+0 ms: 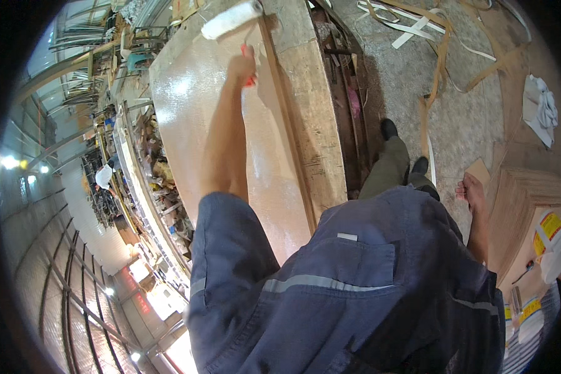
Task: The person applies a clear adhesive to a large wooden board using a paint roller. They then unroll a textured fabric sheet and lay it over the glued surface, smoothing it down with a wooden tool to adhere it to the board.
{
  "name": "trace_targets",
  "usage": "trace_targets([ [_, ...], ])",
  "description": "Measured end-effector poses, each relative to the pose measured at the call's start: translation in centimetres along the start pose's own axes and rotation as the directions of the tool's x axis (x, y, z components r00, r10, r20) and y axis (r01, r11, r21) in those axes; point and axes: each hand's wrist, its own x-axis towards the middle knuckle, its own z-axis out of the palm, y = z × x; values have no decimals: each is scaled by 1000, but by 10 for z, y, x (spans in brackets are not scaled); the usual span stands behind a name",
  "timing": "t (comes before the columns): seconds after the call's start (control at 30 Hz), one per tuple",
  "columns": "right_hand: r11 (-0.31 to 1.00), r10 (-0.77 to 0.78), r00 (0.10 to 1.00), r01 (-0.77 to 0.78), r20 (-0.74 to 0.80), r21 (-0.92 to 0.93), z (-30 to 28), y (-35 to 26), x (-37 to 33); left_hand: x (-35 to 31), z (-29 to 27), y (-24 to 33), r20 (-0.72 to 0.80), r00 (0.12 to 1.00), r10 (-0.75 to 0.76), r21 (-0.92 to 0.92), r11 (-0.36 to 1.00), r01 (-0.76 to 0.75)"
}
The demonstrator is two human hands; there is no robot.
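My left hand [242, 67] is closed round the red handle of a paint roller [232, 19] with a white fluffy sleeve. The roller lies at the far end of a large tan sheet [262, 168], whose surface shines wet in places. Along the sheet's right side runs a narrow wooden strip [287, 124]. Low on the right, my right hand [470, 189] has its fingers curled at a thin tan flat piece [479, 171]; the hand partly covers it.
A stack of brown sheets [523, 193] stands at the right, with white tubs with yellow labels [550, 230] beside it. White and brown strips [439, 56] lie on the concrete floor, near a white cloth [540, 109]. Cluttered scraps [165, 168] fill the left side.
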Motion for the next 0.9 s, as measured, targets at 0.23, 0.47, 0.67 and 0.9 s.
trace_targets([
  [0.23, 977, 107, 984, -77, 141, -199, -15, 61, 53, -246, 55, -125, 84, 987, -136, 63, 989, 131],
  [0.47, 996, 37, 995, -30, 90, -79, -19, 24, 56, -502, 81, -198, 44, 972, -231, 39, 973, 229],
  [0.67, 1000, -14, 998, 15, 59, -12, -23, 9, 42, -429, 76, -181, 91, 949, -302, 128, 949, 289],
  [0.9, 993, 119, 992, -119, -39, 2, -29, 42, 22, -113, 18, -58, 66, 996, -55, 152, 987, 45],
])
